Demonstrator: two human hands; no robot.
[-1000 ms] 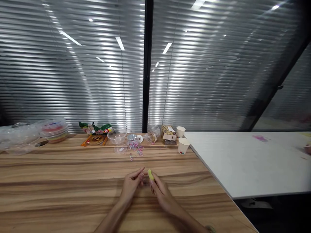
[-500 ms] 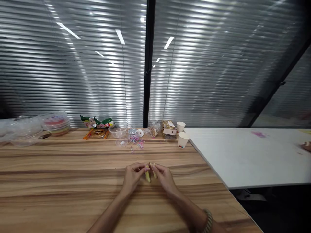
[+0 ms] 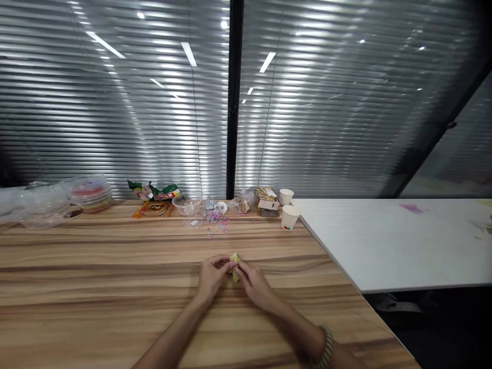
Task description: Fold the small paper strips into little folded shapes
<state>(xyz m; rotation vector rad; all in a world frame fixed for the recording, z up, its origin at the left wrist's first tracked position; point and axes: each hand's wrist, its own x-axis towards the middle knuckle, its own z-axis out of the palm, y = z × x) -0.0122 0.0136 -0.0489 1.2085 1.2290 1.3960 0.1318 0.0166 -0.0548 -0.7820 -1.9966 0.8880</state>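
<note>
In the middle of the wooden table's near half, my left hand point(image 3: 210, 277) pinches a small yellow-green strip-like piece point(image 3: 235, 275) between thumb and fingers. The piece stands roughly upright, and its material is too small to make out. A bit of pink shows across its middle, by my left thumb tip. From the other side, my right hand point(image 3: 255, 284) closes its thumb and fingertips on the same piece. The tips of both hands nearly meet there. A braided band is round my right wrist.
Along the back lie stacked plastic tubs point(image 3: 91, 193), green snack packets point(image 3: 154, 190), a clear bowl point(image 3: 186, 206), scattered small pink and white bits point(image 3: 213, 217), a gold packet point(image 3: 266, 197) and two paper cups point(image 3: 289, 217). A white table point(image 3: 384, 246) adjoins on the right.
Two separate yellow-green lengths hung between my hands before; now they appear as one piece reaching higher. My right hand has shifted slightly down and its fingertips have come closer to my left.
</note>
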